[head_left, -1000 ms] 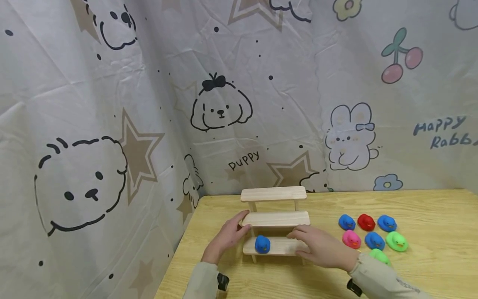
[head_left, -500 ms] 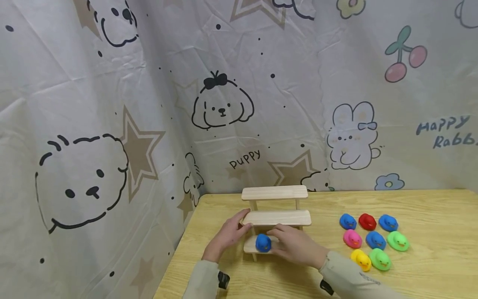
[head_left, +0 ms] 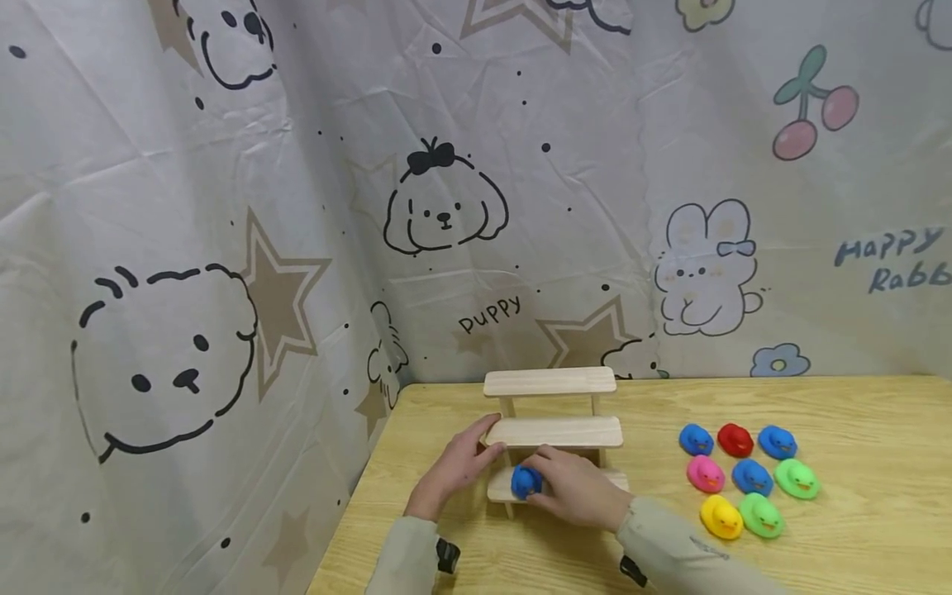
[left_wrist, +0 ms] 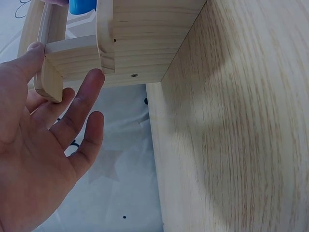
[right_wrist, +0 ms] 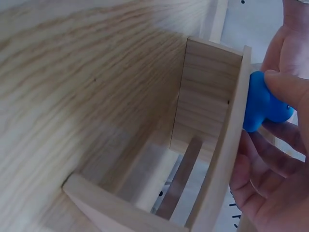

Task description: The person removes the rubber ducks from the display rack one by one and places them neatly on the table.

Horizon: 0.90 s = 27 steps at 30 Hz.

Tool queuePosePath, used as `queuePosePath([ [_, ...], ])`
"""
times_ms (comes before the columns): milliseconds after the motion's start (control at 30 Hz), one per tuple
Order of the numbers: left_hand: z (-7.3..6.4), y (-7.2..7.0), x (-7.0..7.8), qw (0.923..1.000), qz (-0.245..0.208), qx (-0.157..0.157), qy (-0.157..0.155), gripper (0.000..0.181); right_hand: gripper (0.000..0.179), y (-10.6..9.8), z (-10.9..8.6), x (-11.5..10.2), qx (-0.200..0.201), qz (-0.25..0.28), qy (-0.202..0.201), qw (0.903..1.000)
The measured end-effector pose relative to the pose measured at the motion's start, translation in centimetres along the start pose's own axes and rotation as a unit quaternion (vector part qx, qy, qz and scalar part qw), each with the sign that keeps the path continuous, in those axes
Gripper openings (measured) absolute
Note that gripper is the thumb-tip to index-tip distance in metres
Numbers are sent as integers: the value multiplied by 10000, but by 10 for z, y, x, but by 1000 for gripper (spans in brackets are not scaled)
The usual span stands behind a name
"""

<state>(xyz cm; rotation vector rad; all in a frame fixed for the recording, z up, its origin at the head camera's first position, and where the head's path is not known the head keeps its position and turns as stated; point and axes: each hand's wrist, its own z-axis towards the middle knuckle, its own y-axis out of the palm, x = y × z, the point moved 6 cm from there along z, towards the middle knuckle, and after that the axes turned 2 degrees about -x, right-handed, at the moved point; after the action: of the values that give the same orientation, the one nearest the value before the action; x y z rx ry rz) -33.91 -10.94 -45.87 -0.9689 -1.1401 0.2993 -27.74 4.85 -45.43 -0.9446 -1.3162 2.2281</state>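
A three-tier wooden shelf (head_left: 554,431) stands on the table, its steps rising toward the back. My left hand (head_left: 455,464) grips the left end of its middle board; in the left wrist view the thumb (left_wrist: 33,57) lies at one side of the board end (left_wrist: 50,83) and fingers reach behind it. On the bottom board, toward its left end, sits a blue rubber duck (head_left: 524,482). My right hand (head_left: 583,489) holds this duck (right_wrist: 260,104) between thumb and fingers, from its right side. The duck's base is right at the board in the right wrist view.
Right of the shelf, several small ducks lie in rows: blue (head_left: 696,440), red (head_left: 735,440), pink (head_left: 706,473), green (head_left: 797,479) and yellow (head_left: 721,517). A printed curtain (head_left: 335,207) hangs behind and left of the wooden table (head_left: 878,529).
My right hand has moved left along the bottom board, from its right end to the blue duck, and now grips it. My left hand has stayed at the middle board.
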Motion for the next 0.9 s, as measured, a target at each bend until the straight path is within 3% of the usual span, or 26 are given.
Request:
queuePosePath([
  [433, 0, 0, 0, 10000, -3, -25, 53, 57, 32, 1, -1, -1, 16, -125, 60, 9999],
  [900, 0, 0, 1, 9999, 37, 76, 112, 56, 30, -12, -19, 3, 237, -73, -276, 9993],
])
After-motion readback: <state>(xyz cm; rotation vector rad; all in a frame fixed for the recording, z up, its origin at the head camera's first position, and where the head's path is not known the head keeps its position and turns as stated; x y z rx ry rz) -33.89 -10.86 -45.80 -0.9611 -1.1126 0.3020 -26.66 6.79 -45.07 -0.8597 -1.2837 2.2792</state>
